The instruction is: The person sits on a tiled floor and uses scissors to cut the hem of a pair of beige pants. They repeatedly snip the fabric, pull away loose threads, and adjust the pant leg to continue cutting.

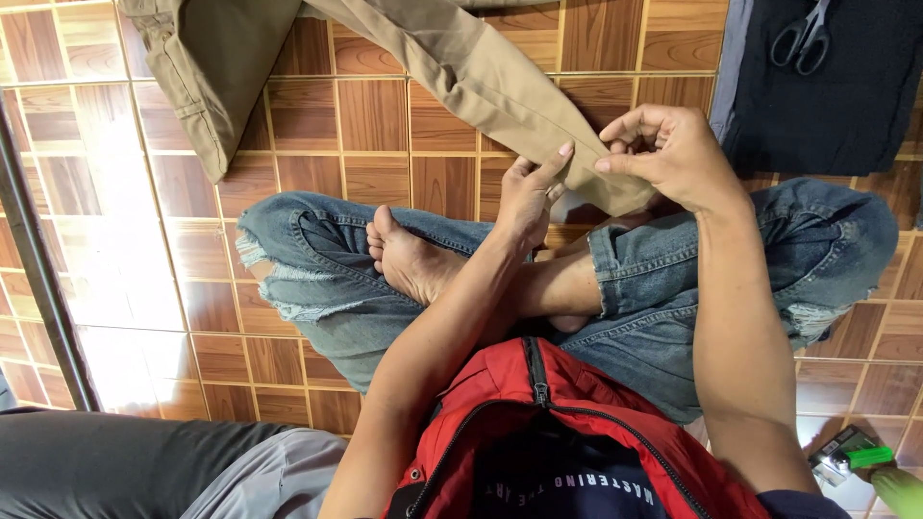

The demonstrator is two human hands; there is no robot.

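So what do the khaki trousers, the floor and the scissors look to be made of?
Khaki trousers, pinched at the hem by left hand and right hand: matte woven cloth, likely cotton twill, with stitched seams. Floor: glossy wood-pattern tiles or vinyl, showing glare and grid joints. Scissors: dark handles, probably plastic; blades cut off by the frame.

Wood-look tile floor [375, 115], with khaki trousers [221, 67], dark cloth [846, 106] under scissors [803, 38], grey fabric [144, 466] lying around.
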